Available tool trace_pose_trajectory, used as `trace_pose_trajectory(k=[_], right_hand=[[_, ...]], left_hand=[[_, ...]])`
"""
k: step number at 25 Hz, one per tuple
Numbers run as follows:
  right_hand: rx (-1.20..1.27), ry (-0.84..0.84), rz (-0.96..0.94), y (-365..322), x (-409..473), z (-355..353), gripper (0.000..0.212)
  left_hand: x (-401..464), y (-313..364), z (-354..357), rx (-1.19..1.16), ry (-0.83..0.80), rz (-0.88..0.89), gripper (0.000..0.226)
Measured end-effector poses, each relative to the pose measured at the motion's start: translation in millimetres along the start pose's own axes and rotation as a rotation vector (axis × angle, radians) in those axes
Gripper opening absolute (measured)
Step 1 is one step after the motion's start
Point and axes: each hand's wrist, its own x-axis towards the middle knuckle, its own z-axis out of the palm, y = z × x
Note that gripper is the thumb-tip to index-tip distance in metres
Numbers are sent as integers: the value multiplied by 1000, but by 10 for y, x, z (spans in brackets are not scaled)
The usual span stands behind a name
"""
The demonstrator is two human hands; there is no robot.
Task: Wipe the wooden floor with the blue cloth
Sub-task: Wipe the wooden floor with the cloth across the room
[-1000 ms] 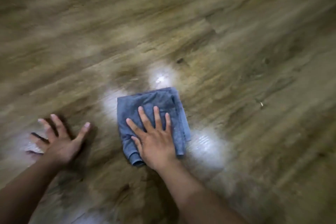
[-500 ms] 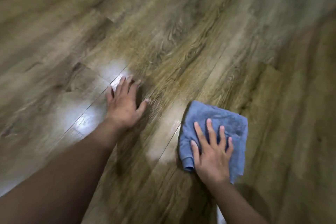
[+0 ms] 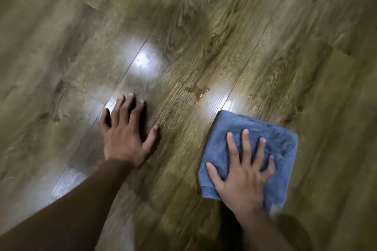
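Note:
A folded blue cloth (image 3: 275, 134) lies flat on the wooden floor (image 3: 204, 26) at the lower right. My right hand (image 3: 242, 171) presses down on the cloth with its fingers spread and straight, covering the cloth's near half. My left hand (image 3: 126, 134) rests flat on the bare planks to the left of the cloth, fingers spread, a hand's width or more away from it. Small wet patches (image 3: 196, 89) glisten on the boards just beyond the cloth.
Glossy brown planks run diagonally across the whole view, with bright light reflections (image 3: 144, 61) ahead of my left hand. More small droplets (image 3: 296, 109) sit to the right of the cloth's far corner. Both forearms reach in from the bottom edge.
The cloth and my right hand have slid from the middle of the view to the right. My left hand moved from the far left toward the middle, and the view turned over the planks.

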Motion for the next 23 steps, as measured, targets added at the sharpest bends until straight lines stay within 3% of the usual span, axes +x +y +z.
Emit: trace_pose_trajectory(k=[6,10,16,23], right_hand=[[83,83,80,-516,1139,-187,84],[59,33,-90,-1001,1576,-210,86],[-9,25,-356,-764,926,-96,71],[-55,21,-329,-133,444,-114,62]], left_hand=[[8,2,-11,-4,25,-14,70],[-19,0,-12,-52,97,14,72],[-53,-14,-31,-237,173,28,75],[393,-39,-127,-157,146,-98,56]])
